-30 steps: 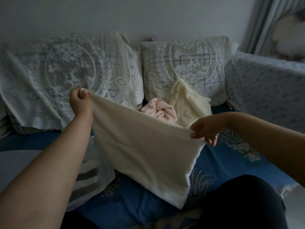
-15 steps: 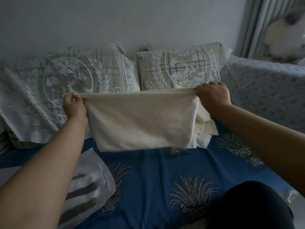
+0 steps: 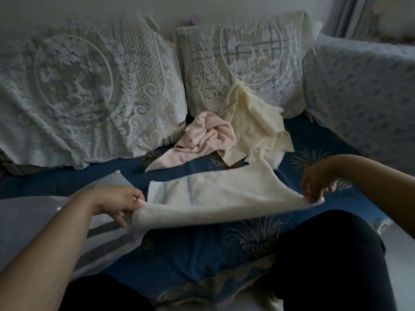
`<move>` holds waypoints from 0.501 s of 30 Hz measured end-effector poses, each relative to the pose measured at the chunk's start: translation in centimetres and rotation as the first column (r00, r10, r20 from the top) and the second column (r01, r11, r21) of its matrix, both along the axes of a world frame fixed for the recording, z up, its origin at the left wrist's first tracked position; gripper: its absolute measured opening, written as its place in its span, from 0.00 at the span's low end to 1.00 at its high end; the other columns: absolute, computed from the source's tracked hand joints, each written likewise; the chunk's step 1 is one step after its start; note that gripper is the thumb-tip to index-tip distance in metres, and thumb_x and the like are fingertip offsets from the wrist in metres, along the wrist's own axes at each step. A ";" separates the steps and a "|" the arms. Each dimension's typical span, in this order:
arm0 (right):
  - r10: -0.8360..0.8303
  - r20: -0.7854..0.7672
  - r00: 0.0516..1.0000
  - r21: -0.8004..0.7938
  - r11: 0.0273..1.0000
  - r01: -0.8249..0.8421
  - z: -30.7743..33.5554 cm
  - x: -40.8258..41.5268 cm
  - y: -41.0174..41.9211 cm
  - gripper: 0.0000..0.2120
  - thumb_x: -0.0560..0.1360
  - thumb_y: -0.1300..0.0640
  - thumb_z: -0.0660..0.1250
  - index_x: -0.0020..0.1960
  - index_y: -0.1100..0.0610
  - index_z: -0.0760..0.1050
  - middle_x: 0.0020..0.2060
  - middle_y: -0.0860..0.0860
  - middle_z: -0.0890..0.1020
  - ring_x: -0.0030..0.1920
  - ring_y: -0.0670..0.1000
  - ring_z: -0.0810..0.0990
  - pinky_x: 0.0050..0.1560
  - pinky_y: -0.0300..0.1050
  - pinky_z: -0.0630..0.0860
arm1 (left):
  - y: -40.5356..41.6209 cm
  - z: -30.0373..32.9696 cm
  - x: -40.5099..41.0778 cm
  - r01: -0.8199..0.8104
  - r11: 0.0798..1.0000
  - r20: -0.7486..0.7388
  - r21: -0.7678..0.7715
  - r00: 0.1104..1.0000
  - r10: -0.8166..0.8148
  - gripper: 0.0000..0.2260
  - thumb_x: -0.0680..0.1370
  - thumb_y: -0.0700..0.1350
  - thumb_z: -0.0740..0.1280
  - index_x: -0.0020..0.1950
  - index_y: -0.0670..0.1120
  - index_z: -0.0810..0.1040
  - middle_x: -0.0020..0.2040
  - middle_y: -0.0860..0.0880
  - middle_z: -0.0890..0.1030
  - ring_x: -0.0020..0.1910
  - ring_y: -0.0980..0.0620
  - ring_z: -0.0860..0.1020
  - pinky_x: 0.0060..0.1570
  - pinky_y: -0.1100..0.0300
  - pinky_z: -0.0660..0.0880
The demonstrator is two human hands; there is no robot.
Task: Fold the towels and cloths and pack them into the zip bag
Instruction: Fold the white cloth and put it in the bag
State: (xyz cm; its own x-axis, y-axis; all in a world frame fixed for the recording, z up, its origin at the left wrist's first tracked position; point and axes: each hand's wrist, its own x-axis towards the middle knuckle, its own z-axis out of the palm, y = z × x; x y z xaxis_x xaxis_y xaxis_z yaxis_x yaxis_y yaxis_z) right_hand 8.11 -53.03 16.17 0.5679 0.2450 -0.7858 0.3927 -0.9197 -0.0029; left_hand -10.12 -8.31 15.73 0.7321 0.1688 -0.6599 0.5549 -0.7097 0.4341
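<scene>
Over blue bedding (image 3: 179, 254), hands (both pinching corners) stretch cream towel (image 3: 224, 196) between them.

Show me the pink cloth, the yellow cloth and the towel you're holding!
pink cloth (image 3: 203, 134), head view, crumpled middle.
yellow cloth (image 3: 253, 122), head view, middle of the heap.
white towel (image 3: 224, 194), head view, flat middle.

A folded towel (image 3: 224, 194) lies at the centre of the sofa seat (image 3: 202, 250), its near edge lifted. The left hand (image 3: 116, 202) pinches its corner at 9 o'clock, the right hand (image 3: 314, 185) the corner at 3 o'clock. Behind it, at 12 o'clock, sits a crumpled cloth (image 3: 202, 135), with another loose towel (image 3: 253, 124) just to its right, leaning on a back cushion (image 3: 242, 52). A zip bag (image 3: 105, 239) lies at 8 o'clock, under the left hand. A second cushion (image 3: 85, 90) stands at 10 o'clock.
</scene>
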 end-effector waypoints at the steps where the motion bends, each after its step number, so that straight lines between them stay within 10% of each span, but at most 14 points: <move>1: 0.000 -0.083 0.997 -0.050 0.999 -0.004 -0.5 0.2 -0.2 0.04 0.72 0.56 0.70 0.42 0.47 0.79 0.33 0.49 0.76 0.28 0.45 0.70 0.27 0.35 0.69 | -0.9 -0.1 -0.3 0.054 0.999 -0.091 0.005 0.994 -0.053 0.09 0.80 0.41 0.60 0.58 0.44 0.76 0.42 0.43 0.75 0.37 0.52 0.76 0.36 0.58 0.79; 3: -0.014 -0.033 0.999 -0.046 0.999 0.013 -1.4 1.4 0.3 0.03 0.72 0.55 0.70 0.42 0.47 0.79 0.31 0.49 0.75 0.29 0.46 0.70 0.28 0.37 0.68 | -1.6 -0.8 0.5 0.041 0.997 -0.101 0.068 0.994 -0.034 0.09 0.80 0.41 0.60 0.58 0.43 0.75 0.40 0.45 0.74 0.36 0.52 0.75 0.34 0.56 0.80; 6: -0.262 0.464 0.846 0.419 0.907 0.051 -3.6 4.8 2.7 0.11 0.75 0.56 0.66 0.57 0.54 0.77 0.53 0.55 0.80 0.49 0.54 0.78 0.47 0.43 0.71 | -0.5 -2.9 4.7 -0.418 0.897 0.351 0.145 0.869 0.349 0.07 0.80 0.43 0.60 0.55 0.42 0.73 0.46 0.40 0.77 0.40 0.42 0.79 0.42 0.48 0.80; 8: -0.445 0.476 0.759 0.649 0.760 0.039 -4.9 5.3 4.7 0.22 0.75 0.57 0.67 0.68 0.55 0.68 0.65 0.57 0.73 0.61 0.58 0.75 0.57 0.47 0.70 | -1.0 -3.7 6.8 -0.486 0.840 0.519 0.242 0.796 0.311 0.13 0.79 0.47 0.62 0.61 0.42 0.70 0.58 0.38 0.76 0.52 0.38 0.77 0.51 0.47 0.76; 15: -0.686 0.304 0.661 0.420 0.719 0.553 -13.2 3.2 7.0 0.40 0.74 0.38 0.62 0.74 0.63 0.53 0.71 0.63 0.61 0.68 0.64 0.67 0.65 0.56 0.66 | -10.7 -11.5 6.8 0.216 0.854 0.263 0.474 0.890 -0.372 0.37 0.74 0.64 0.62 0.76 0.58 0.46 0.78 0.54 0.41 0.77 0.47 0.42 0.72 0.40 0.50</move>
State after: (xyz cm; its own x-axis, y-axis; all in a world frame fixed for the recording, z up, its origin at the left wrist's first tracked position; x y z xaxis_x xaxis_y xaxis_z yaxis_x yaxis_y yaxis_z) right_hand 11.27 -46.07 2.97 0.9093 -0.1275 -0.3960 -0.2479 -0.9305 -0.2696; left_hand -3.33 -19.04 4.27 0.9527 0.1129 -0.2823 0.1667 -0.9705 0.1743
